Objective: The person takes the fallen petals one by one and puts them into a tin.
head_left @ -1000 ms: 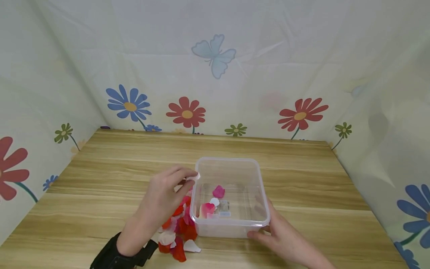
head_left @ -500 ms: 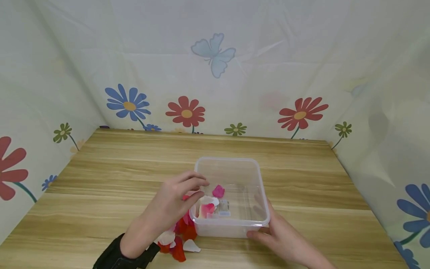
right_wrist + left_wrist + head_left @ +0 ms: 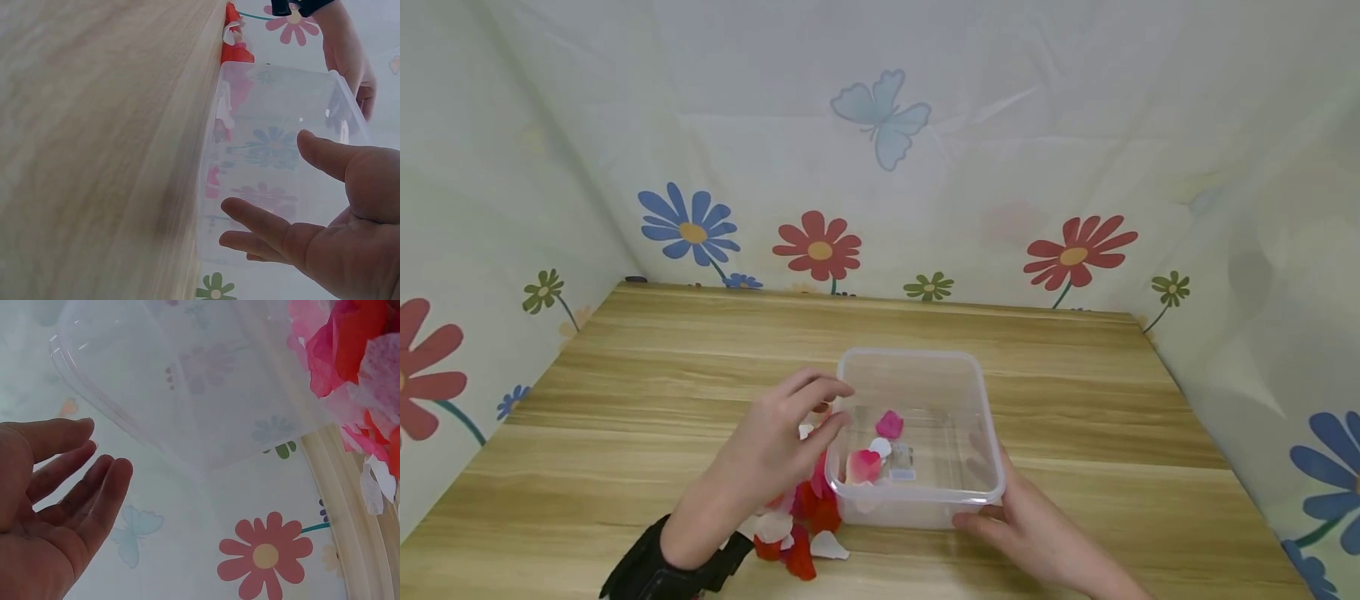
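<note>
1. Clear plastic box (image 3: 917, 510) stands upright on the wood-grain tabletop (image 3: 1060, 400). Small label (image 3: 902, 474) at box floor; print too small to read.
2. Inside the box, left part: magenta petal (image 3: 890, 424), white petal (image 3: 881, 447), pink-and-white petal (image 3: 862, 467).
3. Petal heap (image 3: 805, 502), red, pink and white, lies on the tabletop just left of the box.
4. Left hand (image 3: 772, 442) at the box's left rim: thumb and fingers parted, holding nothing.
5. Right hand (image 3: 1018, 521) at the box's right front corner: fingers extended, thumb spread wide; pressure cannot be told.
6. Versus 1.0 s ago: left hand then pinched a white petal; fingers now bare. Box and right hand unchanged.
</note>
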A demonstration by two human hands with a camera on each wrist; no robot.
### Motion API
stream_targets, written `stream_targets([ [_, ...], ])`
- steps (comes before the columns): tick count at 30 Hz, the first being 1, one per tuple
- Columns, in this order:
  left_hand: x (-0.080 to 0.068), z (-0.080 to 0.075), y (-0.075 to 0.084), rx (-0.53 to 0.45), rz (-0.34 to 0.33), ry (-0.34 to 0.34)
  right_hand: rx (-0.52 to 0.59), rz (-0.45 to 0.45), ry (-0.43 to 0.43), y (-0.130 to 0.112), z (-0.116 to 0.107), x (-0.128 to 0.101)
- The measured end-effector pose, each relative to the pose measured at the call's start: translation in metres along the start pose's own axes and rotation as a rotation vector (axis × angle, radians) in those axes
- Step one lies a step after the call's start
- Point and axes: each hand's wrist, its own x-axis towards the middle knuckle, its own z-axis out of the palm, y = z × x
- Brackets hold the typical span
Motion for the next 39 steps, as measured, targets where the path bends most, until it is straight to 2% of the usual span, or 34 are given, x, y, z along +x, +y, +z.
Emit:
stream_targets([
  [4,0.0,-0.007,-0.003,0.099,-0.057,0.014,0.004,0.002,0.002,0.0,0.0,0.0],
  [7,0.0,-0.011,-0.006,0.172,-0.126,-0.023,0.011,0.016,-0.001,0.0,0.0,0.0],
  [9,-0.001,-0.013,-0.009,0.209,-0.191,-0.089,0.015,0.028,-0.003,0.0,0.0,0.0],
  [14,-0.004,-0.013,-0.017,0.264,-0.367,-0.32,0.018,0.043,-0.004,0.0,0.0,-0.001],
  [16,-0.004,-0.011,-0.019,0.265,-0.398,-0.385,0.017,0.048,-0.004,0.0,0.001,-0.001],
  [20,-0.004,-0.008,-0.022,0.238,-0.421,-0.462,0.017,0.047,-0.003,0.0,0.001,-0.001],
  [27,-0.009,-0.011,-0.023,0.167,-0.572,-0.705,0.023,0.041,-0.003,-0.001,0.001,0.0],
  [31,-0.012,-0.012,-0.024,0.163,-0.592,-0.74,0.026,0.044,-0.006,-0.001,0.001,0.0],
  [39,-0.016,-0.006,-0.031,0.257,-0.622,-0.751,-0.006,0.049,-0.001,-0.001,0.001,0.0],
])
